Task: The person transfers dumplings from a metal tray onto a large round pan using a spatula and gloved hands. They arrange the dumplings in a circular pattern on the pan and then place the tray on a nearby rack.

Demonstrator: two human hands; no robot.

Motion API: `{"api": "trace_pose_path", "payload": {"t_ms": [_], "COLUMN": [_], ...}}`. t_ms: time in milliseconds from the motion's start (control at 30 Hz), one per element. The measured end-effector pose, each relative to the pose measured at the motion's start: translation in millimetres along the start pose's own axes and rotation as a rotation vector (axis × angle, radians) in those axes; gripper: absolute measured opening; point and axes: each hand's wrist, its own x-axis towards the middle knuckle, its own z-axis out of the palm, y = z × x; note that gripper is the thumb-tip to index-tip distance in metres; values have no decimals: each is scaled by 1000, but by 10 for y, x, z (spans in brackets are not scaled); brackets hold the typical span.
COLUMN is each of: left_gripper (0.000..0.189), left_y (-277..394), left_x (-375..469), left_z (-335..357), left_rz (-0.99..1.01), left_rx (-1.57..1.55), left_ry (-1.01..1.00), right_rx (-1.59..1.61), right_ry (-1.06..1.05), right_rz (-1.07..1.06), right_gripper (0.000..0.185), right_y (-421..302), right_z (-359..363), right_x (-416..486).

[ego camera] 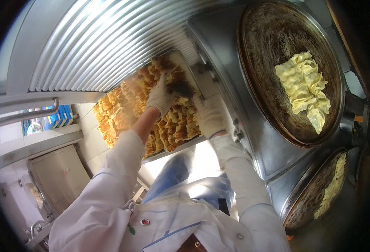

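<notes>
My left hand point(160, 98), in a white knit glove, reaches over a tray of browned fried dumplings point(122, 110), one finger stretched forward among them. Similarly gloved, my right hand point(211, 119) is at the tray's right side, fingertips pointing inward. Between the hands lies a dark, flat blade, apparently a spatula point(181, 89). Its handle is hidden, and which hand holds it cannot be told. The dumplings sit packed in rows on the metal tray point(180, 146). Blur and haze hide the exact finger contact.
A large round griddle point(263, 41) on the steel stove at right holds a patch of pale dumplings point(303, 85). A second griddle point(301, 204) has a pale dumpling row point(331, 189). Ribbed metal panel point(109, 44) borders the tray. A bar handle point(24, 111) juts out at left.
</notes>
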Motion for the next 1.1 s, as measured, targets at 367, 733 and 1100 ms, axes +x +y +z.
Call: {"api": "trace_pose_path", "payload": {"t_ms": [367,733,1100], "left_gripper": [75,54,56], "left_y": [-290,1250,4769], "left_x": [-241,-1164,-3112], "left_z": [107,165,1690], "left_rz": [134,572,1376], "left_rx": [-71,-634,-266], "left_ry": [172,338,-314], "right_rx": [1051,548,-606], "right_ry": [537,701,-490], "right_rz": [307,1420,1033], "right_gripper": [48,53,38], "right_y": [107,3053,3547], "right_z": [-857,-874,-809], "right_x": [-1181,-5093,-6254]}}
